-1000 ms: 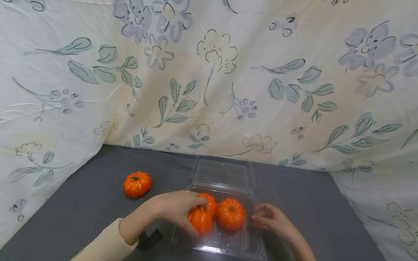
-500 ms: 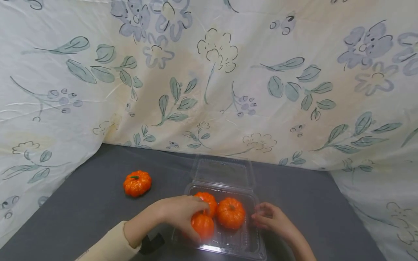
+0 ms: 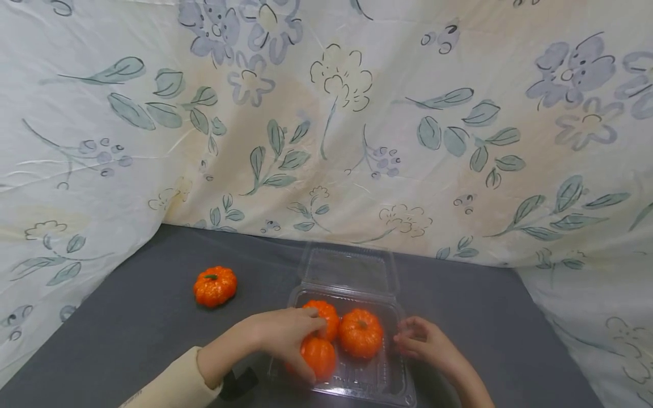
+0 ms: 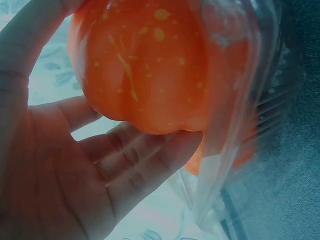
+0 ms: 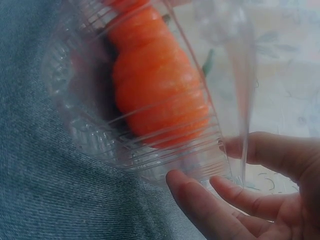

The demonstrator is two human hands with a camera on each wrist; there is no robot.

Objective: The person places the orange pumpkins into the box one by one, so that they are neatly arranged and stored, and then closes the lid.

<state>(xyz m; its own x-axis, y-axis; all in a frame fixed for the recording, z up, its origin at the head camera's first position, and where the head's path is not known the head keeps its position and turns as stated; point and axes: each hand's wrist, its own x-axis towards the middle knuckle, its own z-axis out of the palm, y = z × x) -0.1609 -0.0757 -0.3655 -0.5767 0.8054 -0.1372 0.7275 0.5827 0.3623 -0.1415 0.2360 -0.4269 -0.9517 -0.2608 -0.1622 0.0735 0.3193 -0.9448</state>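
In the head view my left hand (image 3: pixel 285 335) grips a small orange pumpkin (image 3: pixel 319 358) at the front left of a clear plastic container (image 3: pixel 377 371). The left wrist view shows thumb and fingers around this yellow-flecked pumpkin (image 4: pixel 145 65), beside the see-through wall. Two other orange pumpkins sit in the container: one at the back (image 3: pixel 326 317), partly hidden by the left fingers, and one at the right (image 3: pixel 361 334). My right hand (image 3: pixel 431 345) holds the container's right rim; the right wrist view shows its fingers (image 5: pixel 205 200) on both sides of the clear edge.
Another orange pumpkin (image 3: pixel 215 287) with a green stem lies on the dark grey cloth (image 3: pixel 168 317) to the left. The container's clear lid (image 3: pixel 349 269) lies folded open behind it. A floral curtain (image 3: pixel 326 124) hangs at the back and sides.
My left hand has lowered the pumpkin slightly toward the container's front left, a little to the right. The right hand stays at the rim, and the other pumpkins have not moved.
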